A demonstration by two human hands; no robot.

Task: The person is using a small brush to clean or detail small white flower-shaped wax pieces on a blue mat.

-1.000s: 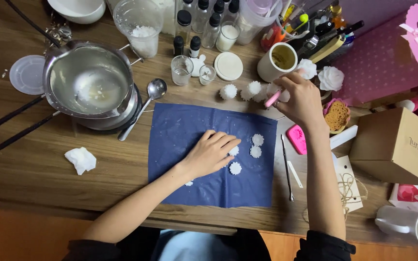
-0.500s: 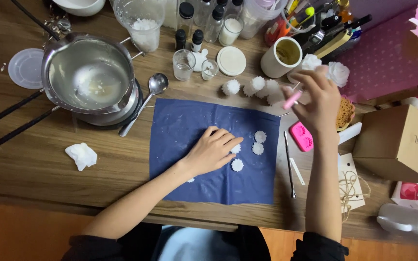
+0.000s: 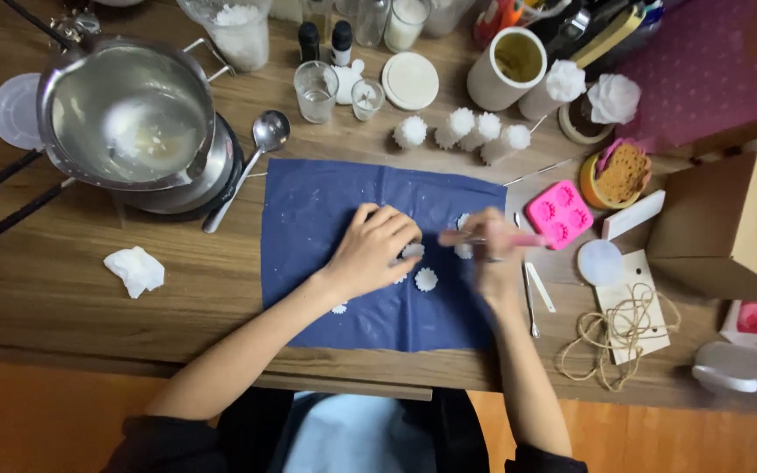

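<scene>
Near the centre of the frame the left hand [image 3: 377, 248] lies on the dark blue cloth [image 3: 326, 280], with its curled fingers pressing on a small white flower-shaped wax piece [image 3: 413, 251]. It pins the piece down more than it grips it. Just to the right, the right hand [image 3: 494, 254] is closed around a thin pink tool [image 3: 519, 239] which lies almost level and points left toward that piece. This hand is blurred, so I cannot tell exactly where the tip touches.

Another white flower piece [image 3: 426, 279] lies free on the cloth just below the two hands, and one more [image 3: 339, 307] shows at the lower edge of the left wrist.

Some risks, in my judgement:
- The pieces look small and brittle — too much pressure from the fingers or a slip of the tool could chip a petal.
- The free piece under the hands may be brushed away or crushed if a wrist comes down.
- The cloth is loose on the wooden table [image 3: 89, 324]; if the left hand drags, the cloth may wrinkle and all pieces will shift.
- In the upper left of the frame a metal pot [image 3: 129, 114] stands on a burner, with a spoon [image 3: 256, 153] leaning beside it — it is apart from the hands, but a wide elbow move could knock the spoon.
- The pink silicone mould [image 3: 560, 213], right of the cloth, lies near the right hand and could be pushed.
</scene>
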